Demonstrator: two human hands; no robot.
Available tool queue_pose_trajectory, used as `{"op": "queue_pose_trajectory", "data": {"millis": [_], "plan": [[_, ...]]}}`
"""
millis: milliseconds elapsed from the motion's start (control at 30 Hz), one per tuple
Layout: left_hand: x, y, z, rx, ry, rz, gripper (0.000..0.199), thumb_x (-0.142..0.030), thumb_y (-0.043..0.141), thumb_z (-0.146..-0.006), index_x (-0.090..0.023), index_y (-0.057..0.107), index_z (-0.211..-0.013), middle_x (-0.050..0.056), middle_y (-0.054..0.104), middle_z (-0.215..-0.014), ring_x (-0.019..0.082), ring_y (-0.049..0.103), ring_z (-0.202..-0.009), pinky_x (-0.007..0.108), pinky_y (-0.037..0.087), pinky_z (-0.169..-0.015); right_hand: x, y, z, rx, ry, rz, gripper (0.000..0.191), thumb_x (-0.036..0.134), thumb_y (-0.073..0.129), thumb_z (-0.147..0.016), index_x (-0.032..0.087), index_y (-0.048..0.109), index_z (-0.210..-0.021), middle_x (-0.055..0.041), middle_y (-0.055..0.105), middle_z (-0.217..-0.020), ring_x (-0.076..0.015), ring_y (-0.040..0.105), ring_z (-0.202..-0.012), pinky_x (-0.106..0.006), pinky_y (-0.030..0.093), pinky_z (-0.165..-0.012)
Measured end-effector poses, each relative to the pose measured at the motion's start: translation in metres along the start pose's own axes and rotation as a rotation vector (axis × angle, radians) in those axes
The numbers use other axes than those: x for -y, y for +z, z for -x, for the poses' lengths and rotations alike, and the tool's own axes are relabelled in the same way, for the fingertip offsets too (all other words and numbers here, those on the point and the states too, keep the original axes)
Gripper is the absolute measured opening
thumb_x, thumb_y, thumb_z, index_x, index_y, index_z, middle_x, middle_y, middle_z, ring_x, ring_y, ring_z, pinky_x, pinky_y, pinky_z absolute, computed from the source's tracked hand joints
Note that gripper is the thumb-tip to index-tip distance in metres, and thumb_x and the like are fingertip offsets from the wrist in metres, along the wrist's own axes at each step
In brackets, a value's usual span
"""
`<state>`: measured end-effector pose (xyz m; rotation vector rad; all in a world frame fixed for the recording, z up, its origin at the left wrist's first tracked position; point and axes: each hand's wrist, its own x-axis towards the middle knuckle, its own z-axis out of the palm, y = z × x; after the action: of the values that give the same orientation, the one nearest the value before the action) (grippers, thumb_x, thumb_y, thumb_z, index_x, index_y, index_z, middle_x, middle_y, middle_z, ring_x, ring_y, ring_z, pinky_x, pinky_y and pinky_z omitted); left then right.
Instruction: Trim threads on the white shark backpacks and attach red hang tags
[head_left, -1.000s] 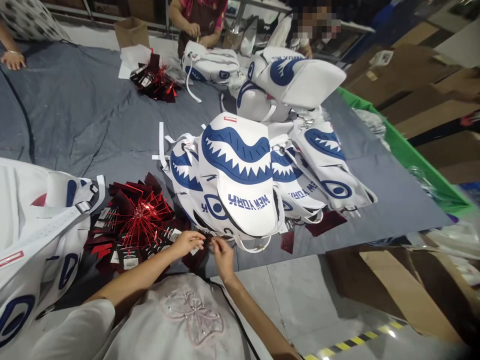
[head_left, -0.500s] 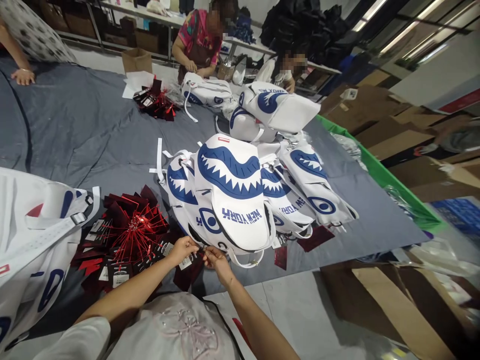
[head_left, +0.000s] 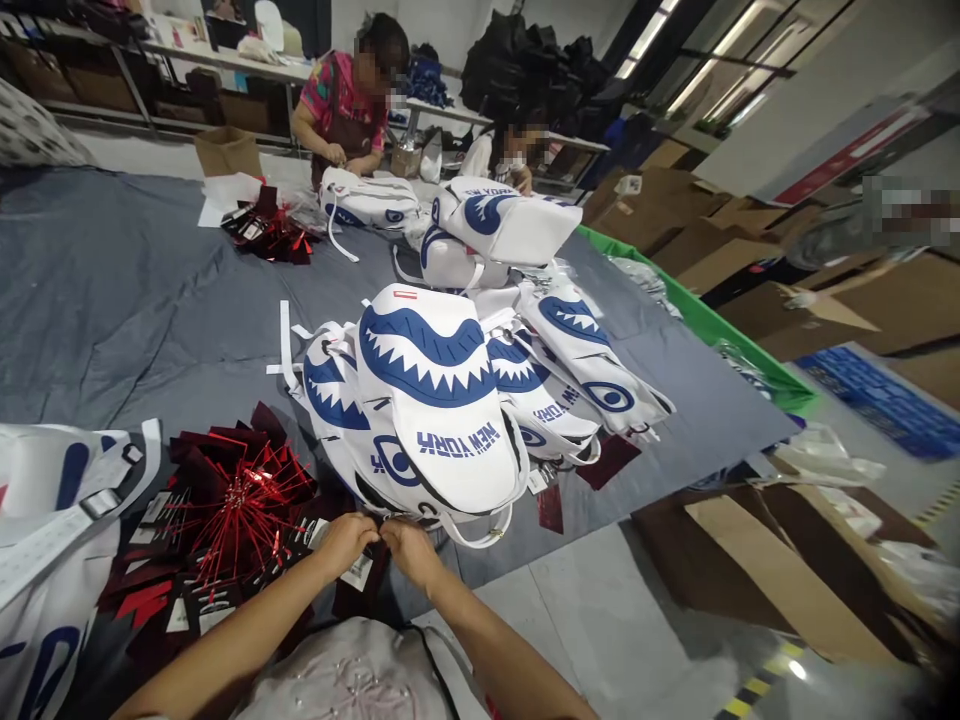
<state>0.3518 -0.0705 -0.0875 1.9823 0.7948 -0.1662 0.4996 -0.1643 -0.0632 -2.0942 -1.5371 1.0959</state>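
Bag [head_left: 45, 530], white with blue shapes, fills the lower left edge of the frame. Just right of it a heap of red and black tags [head_left: 236, 500] spreads over the grey table cover [head_left: 180, 320], its red strings drawn to one middle point. Then comes the left hand [head_left: 345, 543], low and left of centre, fingers curled inward; beside it is the right hand [head_left: 409, 548], bent the same way. Both look pinched at the fingertips, but what they grasp, if anything, I cannot tell. A dark tag with a white label [head_left: 358, 572] lies just below the left hand.

The front bag [head_left: 457, 475] lies up and right of the fingertips, in the middle of the frame. Its long axis runs steeply from upper left to lower right, near end toward the hands; the right hand is nearer, close under the edge, contact unclear. Farther right are more white bags [head_left: 607, 395] and a green-rimmed bin [head_left: 682, 300].

Compared with half a second ago, the view is swung so the bags sit farther left and lower, the hands' knuckles bunch closer, and the co-worker's hand at upper left is gone from the frame.
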Motion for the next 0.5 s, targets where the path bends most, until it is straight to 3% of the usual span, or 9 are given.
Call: {"op": "queue_pose_trajectory", "data": {"millis": [200, 333, 500], "plan": [[-0.007, -0.004, 0.001, 0.043, -0.025, -0.074, 0.02, -0.025, 0.049, -0.089, -0.022, 0.067, -0.08, 0.003, 0.069, -0.088, 0.018, 0.063, -0.091, 0.025, 0.041, -0.077, 0.001, 0.0, -0.003, 0.043, -0.023, 0.095, 0.023, 0.009, 0.046, -0.082, 0.019, 0.064, -0.071, -0.0069, 0.065, -0.075, -0.0201, 0.056, -0.073, -0.03, 0.033, -0.065], [-0.012, -0.005, 0.003, 0.06, -0.06, -0.105, 0.01, -0.023, 0.055, -0.084, -0.021, 0.064, -0.086, 0.005, 0.071, -0.091, 0.021, 0.066, -0.092, 0.026, 0.043, -0.074, 0.006, -0.001, -0.004, 0.065, -0.059, 0.12, 0.023, 0.008, 0.047, -0.08, 0.02, 0.063, -0.069, -0.0051, 0.063, -0.071, -0.0185, 0.054, -0.067, -0.031, 0.03, -0.061], [-0.018, -0.014, 0.005, 0.093, -0.043, -0.187, 0.011, -0.025, 0.057, -0.082, -0.021, 0.064, -0.09, 0.009, 0.071, -0.096, 0.026, 0.067, -0.095, 0.031, 0.046, -0.075, 0.011, -0.006, -0.005, 0.079, -0.094, 0.102, 0.021, 0.009, 0.05, -0.078, 0.021, 0.062, -0.065, -0.0053, 0.064, -0.069, -0.0191, 0.053, -0.065, -0.032, 0.031, -0.06]]}}
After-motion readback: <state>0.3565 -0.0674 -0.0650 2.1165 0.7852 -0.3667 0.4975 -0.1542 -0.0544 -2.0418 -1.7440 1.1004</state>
